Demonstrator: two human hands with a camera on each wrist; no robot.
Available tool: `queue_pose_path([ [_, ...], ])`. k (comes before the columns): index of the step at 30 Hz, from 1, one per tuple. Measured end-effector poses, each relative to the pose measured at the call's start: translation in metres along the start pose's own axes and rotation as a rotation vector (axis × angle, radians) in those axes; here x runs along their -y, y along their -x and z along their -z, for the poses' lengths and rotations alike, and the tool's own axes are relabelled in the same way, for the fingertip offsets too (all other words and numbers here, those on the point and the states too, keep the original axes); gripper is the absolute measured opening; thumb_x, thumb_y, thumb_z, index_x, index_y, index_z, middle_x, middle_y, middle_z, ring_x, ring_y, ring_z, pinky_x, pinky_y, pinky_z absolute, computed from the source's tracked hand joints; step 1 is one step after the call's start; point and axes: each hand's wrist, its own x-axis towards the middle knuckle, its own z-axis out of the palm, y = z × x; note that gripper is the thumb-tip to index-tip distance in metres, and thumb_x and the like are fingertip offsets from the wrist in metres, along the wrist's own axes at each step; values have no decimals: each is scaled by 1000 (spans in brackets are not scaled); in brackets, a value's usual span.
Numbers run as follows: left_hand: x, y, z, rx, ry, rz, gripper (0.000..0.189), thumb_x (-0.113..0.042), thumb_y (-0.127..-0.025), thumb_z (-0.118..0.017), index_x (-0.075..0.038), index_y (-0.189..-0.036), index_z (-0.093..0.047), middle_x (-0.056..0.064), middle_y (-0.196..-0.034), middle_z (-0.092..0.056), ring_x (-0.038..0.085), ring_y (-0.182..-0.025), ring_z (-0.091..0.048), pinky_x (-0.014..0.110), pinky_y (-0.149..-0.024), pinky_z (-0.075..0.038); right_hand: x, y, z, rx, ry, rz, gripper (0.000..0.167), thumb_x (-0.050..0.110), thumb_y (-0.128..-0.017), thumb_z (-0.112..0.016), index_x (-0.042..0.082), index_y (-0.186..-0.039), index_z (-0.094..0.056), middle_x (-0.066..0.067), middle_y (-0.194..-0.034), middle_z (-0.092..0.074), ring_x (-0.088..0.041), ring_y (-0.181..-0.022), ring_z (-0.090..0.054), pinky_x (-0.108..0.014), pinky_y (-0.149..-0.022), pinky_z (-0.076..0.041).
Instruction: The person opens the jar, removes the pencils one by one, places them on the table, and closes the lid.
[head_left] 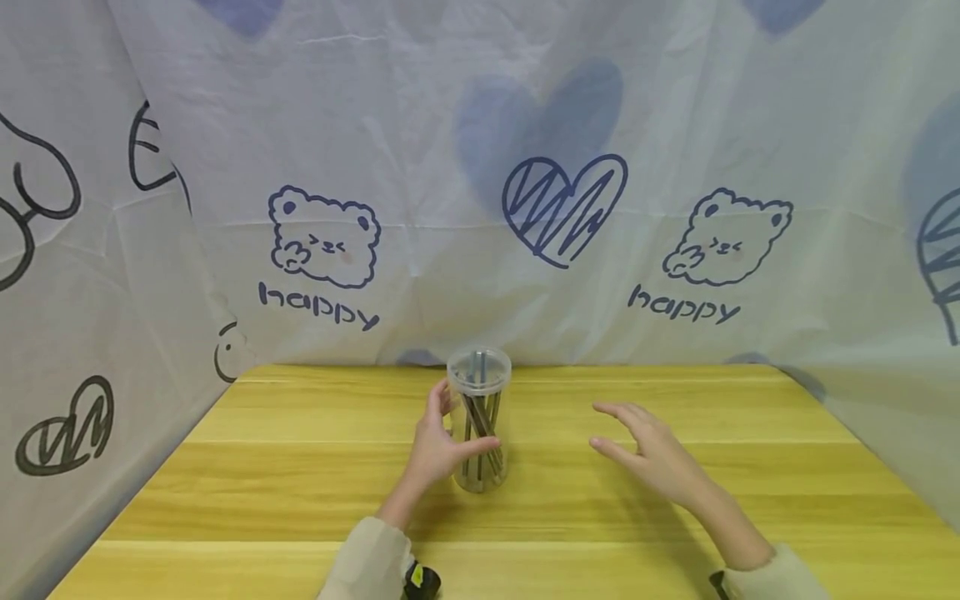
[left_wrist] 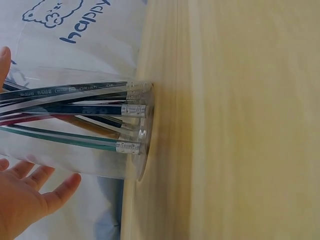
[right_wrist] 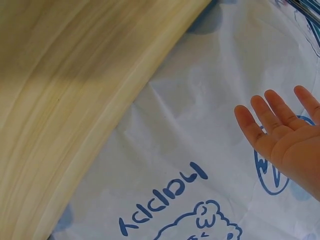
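Observation:
A clear plastic jar (head_left: pixel 480 479) with a translucent lid (head_left: pixel 478 377) stands upright on the wooden table. Inside lean several pencils (left_wrist: pixel 85 110), dark, green, red and yellowish, with metal ferrules at the jar's base. My left hand (head_left: pixel 438 446) is spread around the jar's left side. Its thumb crosses the front, while the other fingers (left_wrist: pixel 62 192) lie loosely extended along the far side, close to the wall. To the right of the jar, my right hand (head_left: pixel 660 454) hovers over the table with fingers apart, holding nothing; the right wrist view shows its fingers (right_wrist: pixel 267 112) extended.
The wood-grain table (head_left: pixel 300 500) reaches back to a pale cloth (head_left: pixel 420 275) printed with hearts, bears and the word happy. More cloth hangs along the left and right sides. A dark wrist strap (head_left: pixel 422 581) shows at the left sleeve.

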Motion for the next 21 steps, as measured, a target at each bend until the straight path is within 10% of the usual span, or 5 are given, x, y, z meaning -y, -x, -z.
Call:
queue_pose_path([
  [21, 4, -4, -6, 15, -10, -32, 97, -22, -60, -83, -13, -138, -25, 18, -132, -41, 36, -113, -44, 58, -87, -33, 1, -3, -3, -3, -11, 5, 50, 32, -88, -56, 1, -125, -47, -16, -124, -49, -34, -114, -43, -51, -91, -34],
])
